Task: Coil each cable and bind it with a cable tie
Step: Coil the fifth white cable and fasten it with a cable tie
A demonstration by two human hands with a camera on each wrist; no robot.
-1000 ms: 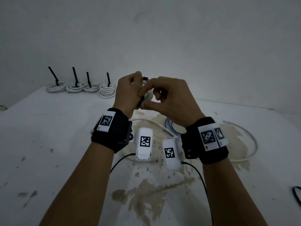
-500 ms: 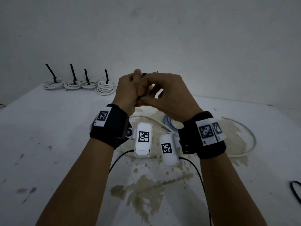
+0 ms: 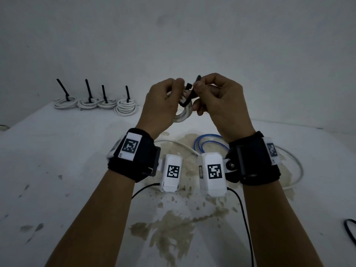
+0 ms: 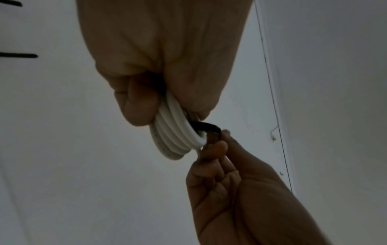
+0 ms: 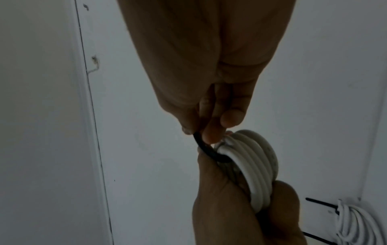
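Both hands are working chest-high: the left hand (image 3: 163,101) is clamping the white coil (image 3: 184,112), the right hand (image 3: 217,101) pinching the cable tie (image 3: 189,93) at its nine o'clock.

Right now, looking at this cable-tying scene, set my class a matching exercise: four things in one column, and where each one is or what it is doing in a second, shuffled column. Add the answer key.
Column one
1. white coil
2. black cable tie
3. blue cable
4. four tied coils

Column two
A. loose on the table, behind the wrists
B. in a row at the table's far left edge, by the wall
C. gripped by the left hand
D. pinched by the right hand, looped round the coil

Pairs: 1-C, 2-D, 3-A, 4-B
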